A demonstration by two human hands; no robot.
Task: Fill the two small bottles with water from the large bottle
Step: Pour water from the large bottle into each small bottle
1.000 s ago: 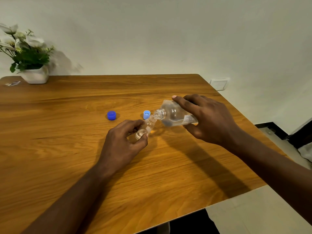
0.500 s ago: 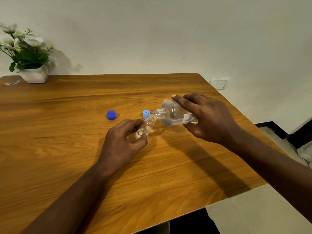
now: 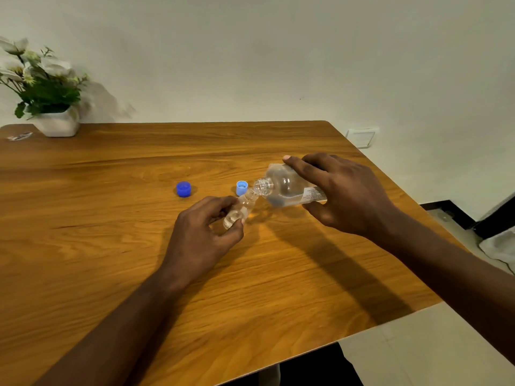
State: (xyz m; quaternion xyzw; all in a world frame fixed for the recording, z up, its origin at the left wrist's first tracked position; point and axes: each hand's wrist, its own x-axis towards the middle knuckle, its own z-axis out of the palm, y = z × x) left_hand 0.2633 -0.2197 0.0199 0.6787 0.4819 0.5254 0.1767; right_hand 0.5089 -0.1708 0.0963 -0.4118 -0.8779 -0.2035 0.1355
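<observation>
Pouring looks to be the step in hand. The right hand [image 3: 342,196] grips the large bottle [image 3: 284,188], fingers curled over its body and thumb beneath. The bottle is tipped almost onto its side so that its open mouth meets the neck of the small bottle [image 3: 241,208]. The left hand [image 3: 203,232] pinches that small bottle between thumb and curled fingers and leans its neck up toward the bigger mouth. The lean probably lines up the 2 narrow openings so water runs in instead of spilling.

The meeting of the 2 mouths sits just to the near right of the light blue cap [image 3: 242,188], which lies open side up on the table [image 3: 111,246]. The dark blue cap [image 3: 184,189] rests well to the left of that light blue cap. Both are set aside, likely to keep the necks free while both hands are busy. A flower pot [image 3: 58,123] stands far to the left beyond the light blue cap, at the table's back edge.

A little water shows low in the small bottle, so filling seems early. Whether a stream is running I cannot tell. Only 1 small bottle is visible; the 2nd is not in view.
</observation>
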